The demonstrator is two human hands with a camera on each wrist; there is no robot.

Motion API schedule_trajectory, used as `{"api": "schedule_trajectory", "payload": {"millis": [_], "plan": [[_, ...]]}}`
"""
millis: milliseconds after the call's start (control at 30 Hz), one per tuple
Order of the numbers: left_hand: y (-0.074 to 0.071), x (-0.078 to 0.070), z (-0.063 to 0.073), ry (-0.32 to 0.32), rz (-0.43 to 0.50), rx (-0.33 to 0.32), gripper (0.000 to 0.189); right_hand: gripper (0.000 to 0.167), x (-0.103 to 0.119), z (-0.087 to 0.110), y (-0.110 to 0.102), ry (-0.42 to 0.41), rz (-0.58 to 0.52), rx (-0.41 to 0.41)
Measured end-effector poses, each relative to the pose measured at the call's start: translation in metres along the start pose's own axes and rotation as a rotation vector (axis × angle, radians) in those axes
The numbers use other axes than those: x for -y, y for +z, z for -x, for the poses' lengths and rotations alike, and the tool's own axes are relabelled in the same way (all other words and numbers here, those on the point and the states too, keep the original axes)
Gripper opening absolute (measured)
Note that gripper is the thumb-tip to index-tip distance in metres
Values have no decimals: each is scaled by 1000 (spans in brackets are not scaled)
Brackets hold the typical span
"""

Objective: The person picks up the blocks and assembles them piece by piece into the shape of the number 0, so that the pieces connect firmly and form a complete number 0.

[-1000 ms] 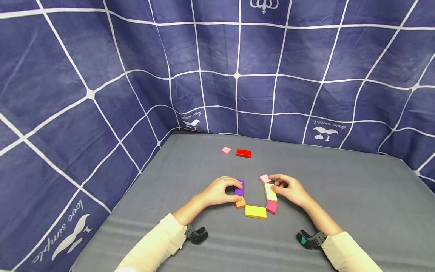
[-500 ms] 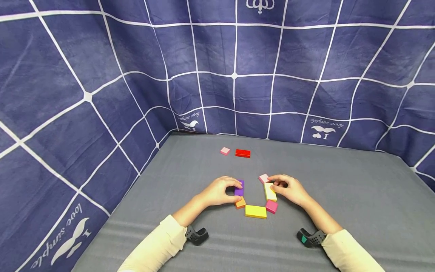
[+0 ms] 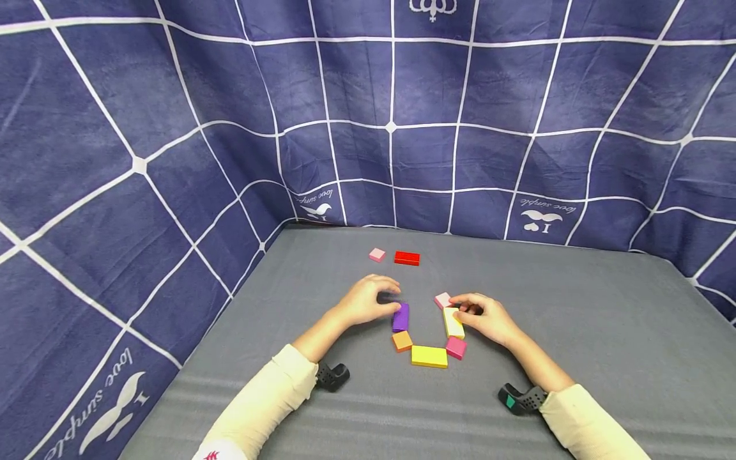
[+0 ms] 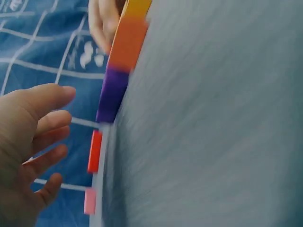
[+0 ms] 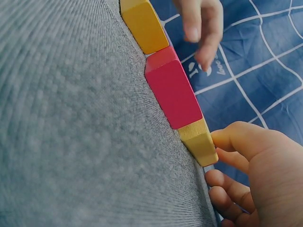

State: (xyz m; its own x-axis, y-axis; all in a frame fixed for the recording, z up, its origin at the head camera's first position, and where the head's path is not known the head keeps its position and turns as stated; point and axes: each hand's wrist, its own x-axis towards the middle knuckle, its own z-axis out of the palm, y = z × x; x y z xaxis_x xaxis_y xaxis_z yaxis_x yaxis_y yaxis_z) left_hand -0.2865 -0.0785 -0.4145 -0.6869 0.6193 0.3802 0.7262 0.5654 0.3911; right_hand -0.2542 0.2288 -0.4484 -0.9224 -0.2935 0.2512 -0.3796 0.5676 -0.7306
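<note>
Several coloured blocks lie on the grey table in a curved row. In the head view my left hand [image 3: 368, 300] hovers just beyond the purple block [image 3: 400, 317], fingers apart and holding nothing. The left wrist view shows those fingers spread in the air. Beyond the near end of the purple block lies an orange block [image 3: 402, 341]. With curled fingers my right hand [image 3: 485, 317] grips the pale yellow block [image 3: 453, 323], its thumb on that block and its index finger by a light pink block [image 3: 443, 300]. A magenta block [image 5: 174, 92] and a yellow block [image 3: 429, 356] complete the curve.
Farther back on the table [image 3: 575, 319] are a red block [image 3: 407, 258] and a small pink block [image 3: 376, 254]. A blue curtain [image 3: 489, 115] with white lines hangs behind and to the left. Each wrist wears a black band.
My left hand has let go of the purple block and moved away from me. The right hand stays at the pale yellow block. The head view has shifted slightly.
</note>
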Motion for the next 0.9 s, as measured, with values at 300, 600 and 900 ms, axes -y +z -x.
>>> {"api": "schedule_trajectory", "payload": {"millis": [300, 600, 900], "plan": [[3, 45, -40, -264, -84, -144, 26, 25, -2, 0, -3, -14, 11, -19], [12, 64, -63, -537, -190, -179, 36, 25, -2, -1, -1, -24, 8, -23], [20, 68, -76, -683, -248, -184, 32, 24, -3, 0, 0, -20, -5, -30]]}}
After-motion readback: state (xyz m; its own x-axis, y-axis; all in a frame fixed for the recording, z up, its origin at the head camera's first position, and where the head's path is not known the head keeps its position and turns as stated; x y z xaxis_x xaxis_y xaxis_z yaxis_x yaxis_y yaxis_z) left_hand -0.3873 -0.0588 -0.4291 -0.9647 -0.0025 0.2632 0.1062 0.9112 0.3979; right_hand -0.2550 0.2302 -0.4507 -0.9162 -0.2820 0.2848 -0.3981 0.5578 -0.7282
